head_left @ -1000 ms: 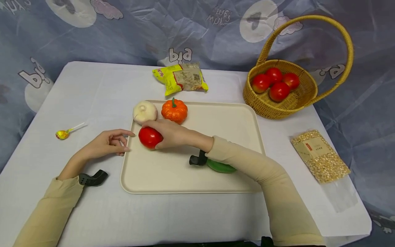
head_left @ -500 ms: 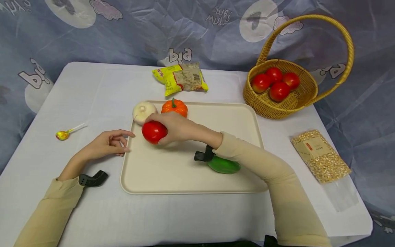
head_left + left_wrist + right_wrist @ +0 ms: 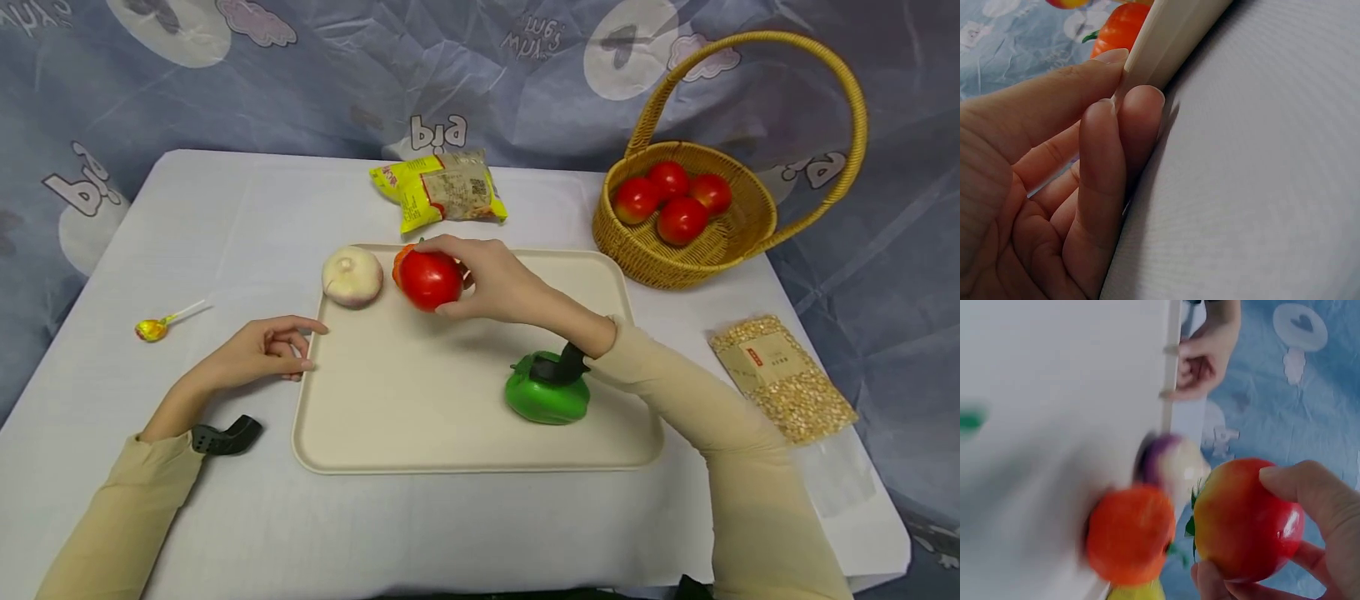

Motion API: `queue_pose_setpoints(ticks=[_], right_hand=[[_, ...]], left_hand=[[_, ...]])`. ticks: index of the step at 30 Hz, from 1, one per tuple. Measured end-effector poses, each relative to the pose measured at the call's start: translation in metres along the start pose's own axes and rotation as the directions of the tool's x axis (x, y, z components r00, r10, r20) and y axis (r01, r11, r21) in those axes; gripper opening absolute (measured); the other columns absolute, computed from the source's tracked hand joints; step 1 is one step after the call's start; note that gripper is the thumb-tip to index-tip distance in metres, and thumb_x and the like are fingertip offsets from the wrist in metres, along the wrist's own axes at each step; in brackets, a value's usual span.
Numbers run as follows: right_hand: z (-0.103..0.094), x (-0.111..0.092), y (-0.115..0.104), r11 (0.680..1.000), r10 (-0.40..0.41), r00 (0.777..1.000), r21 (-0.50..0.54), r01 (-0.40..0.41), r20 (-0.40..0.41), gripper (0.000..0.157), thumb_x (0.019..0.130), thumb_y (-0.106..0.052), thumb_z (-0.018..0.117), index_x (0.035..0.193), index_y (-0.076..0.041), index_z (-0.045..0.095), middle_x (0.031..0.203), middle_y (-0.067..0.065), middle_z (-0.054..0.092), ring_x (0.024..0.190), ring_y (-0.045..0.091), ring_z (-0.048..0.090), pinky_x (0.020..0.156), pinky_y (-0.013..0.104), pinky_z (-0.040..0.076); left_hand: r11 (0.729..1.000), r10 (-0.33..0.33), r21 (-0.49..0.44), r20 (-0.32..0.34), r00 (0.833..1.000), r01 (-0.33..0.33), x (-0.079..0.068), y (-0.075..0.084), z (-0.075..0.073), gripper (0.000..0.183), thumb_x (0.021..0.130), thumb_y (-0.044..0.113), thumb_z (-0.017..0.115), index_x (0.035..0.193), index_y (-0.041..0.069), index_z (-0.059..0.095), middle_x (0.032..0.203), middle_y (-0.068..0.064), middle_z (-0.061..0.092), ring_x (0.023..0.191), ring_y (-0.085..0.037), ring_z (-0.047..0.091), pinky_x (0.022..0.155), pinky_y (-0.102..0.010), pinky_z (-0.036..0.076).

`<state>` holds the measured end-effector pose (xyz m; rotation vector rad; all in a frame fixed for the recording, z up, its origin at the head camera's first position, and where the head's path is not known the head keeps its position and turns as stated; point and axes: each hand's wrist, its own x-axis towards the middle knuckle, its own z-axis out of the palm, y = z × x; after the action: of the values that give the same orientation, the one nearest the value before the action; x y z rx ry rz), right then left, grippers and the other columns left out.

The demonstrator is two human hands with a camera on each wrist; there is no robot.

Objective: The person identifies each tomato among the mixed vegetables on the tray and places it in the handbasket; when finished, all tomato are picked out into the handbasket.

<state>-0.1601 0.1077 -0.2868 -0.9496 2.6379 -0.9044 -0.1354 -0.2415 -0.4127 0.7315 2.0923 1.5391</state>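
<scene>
My right hand grips a red tomato above the back of the beige tray. Yellow patches and green leaves show on the tomato in the right wrist view, with thumb and fingers around it. In the head view it overlaps a small orange pumpkin. To its left on the tray sits a round white bulb with a purple underside. My left hand holds the tray's left edge, its fingertips right against the rim. A green bell pepper lies on the tray beneath my right wrist.
Behind the tray lies a yellow snack bag. A wicker basket with several tomatoes stands at the back right, its handle arching high. A bag of yellow kernels lies right; a lollipop lies left.
My right hand has carried the tomato from the tray's left side back and right, up in front of the pumpkin. The bell pepper has come into fuller view. The left hand stays put.
</scene>
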Motion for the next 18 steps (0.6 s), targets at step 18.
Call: queue_pose_setpoints(ticks=[18], right_hand=[[-0.070,-0.069,0.068,0.983,0.137,0.932,-0.071,-0.170,-0.336,0.066,0.072,-0.009,0.079,0.130,-0.010,0.050,0.120,0.019,0.061,0.092,0.034,0.066,0.081,0.048,0.056]], left_hand=[[1.000,0.002,0.011,0.009,1.000,-0.002,0.000,-0.002,-0.001,0.049,0.084,-0.002,0.065,0.127,-0.012,0.043,0.080,0.004,0.062,0.058,-0.008,0.061,0.055,-0.026,0.052]])
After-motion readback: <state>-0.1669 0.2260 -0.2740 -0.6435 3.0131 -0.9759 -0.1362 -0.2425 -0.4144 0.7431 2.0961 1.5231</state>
